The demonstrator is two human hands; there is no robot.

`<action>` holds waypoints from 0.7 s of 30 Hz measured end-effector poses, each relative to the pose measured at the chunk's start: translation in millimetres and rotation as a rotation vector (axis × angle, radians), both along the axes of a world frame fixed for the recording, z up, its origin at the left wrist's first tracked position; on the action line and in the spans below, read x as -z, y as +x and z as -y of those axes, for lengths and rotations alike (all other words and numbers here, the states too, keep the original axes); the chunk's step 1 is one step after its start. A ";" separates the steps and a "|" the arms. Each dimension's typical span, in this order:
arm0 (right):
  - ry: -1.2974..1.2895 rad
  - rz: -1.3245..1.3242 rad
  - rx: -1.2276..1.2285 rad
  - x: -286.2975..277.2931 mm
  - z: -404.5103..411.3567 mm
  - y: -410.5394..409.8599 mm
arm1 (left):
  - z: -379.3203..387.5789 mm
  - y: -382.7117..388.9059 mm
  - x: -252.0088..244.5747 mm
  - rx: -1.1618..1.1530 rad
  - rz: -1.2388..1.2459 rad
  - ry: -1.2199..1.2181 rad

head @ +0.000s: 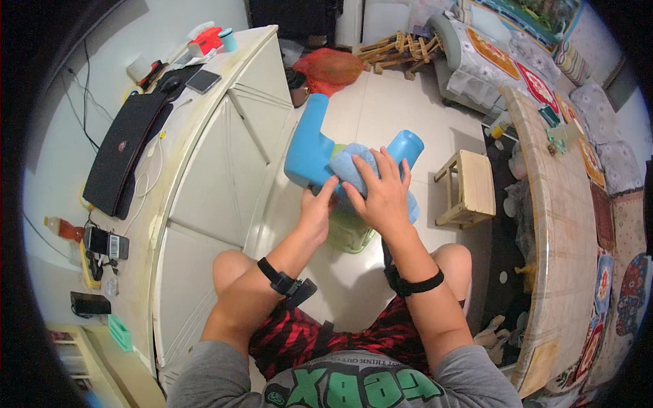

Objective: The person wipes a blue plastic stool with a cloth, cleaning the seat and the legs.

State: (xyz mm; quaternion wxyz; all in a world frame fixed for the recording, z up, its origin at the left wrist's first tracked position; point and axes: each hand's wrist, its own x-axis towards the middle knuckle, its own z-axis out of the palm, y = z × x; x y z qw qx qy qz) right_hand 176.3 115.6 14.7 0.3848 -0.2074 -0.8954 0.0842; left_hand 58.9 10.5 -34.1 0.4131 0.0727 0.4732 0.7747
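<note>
A blue moulded plastic piece (309, 153), roughly U-shaped with two raised ends, is in front of me above the floor. My left hand (317, 211) grips its near edge, thumb on top and the other fingers mostly hidden beneath. Over its middle lies a light blue cloth (352, 162), bunched up. My right hand (380, 191) holds the cloth against the plastic with fingers spread across it. More of the cloth hangs below that hand. Underneath stands a light green plastic basket (352, 237), partly covered by my hands and the plastic piece.
A white cabinet (204, 178) runs along the left, bearing a black laptop (127, 153) and a phone (203, 81). On the right are a small wooden stool (472, 188) and a cloth-covered table (561, 245). A red mesh bag (329, 69) and folded wooden stools (403, 51) lie farther ahead.
</note>
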 end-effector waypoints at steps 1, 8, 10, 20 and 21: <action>0.011 0.028 0.029 -0.9 1.1 -0.9 | 0.4 2.3 -4.3 -0.024 -0.088 -0.072; -0.035 0.029 0.027 2.5 -10.5 3.1 | 8.3 -26.6 -31.8 -0.465 -1.427 -0.550; -0.031 0.015 -0.004 2.7 -9.4 0.9 | 16.3 -44.5 -46.4 -0.398 -1.656 -0.548; -0.048 -0.012 -0.070 6.5 -17.3 2.8 | 8.3 -71.4 -35.1 0.005 -1.791 -0.438; -0.048 -0.011 -0.068 8.1 -19.6 2.2 | 9.4 -68.6 -37.5 -0.005 -1.787 -0.443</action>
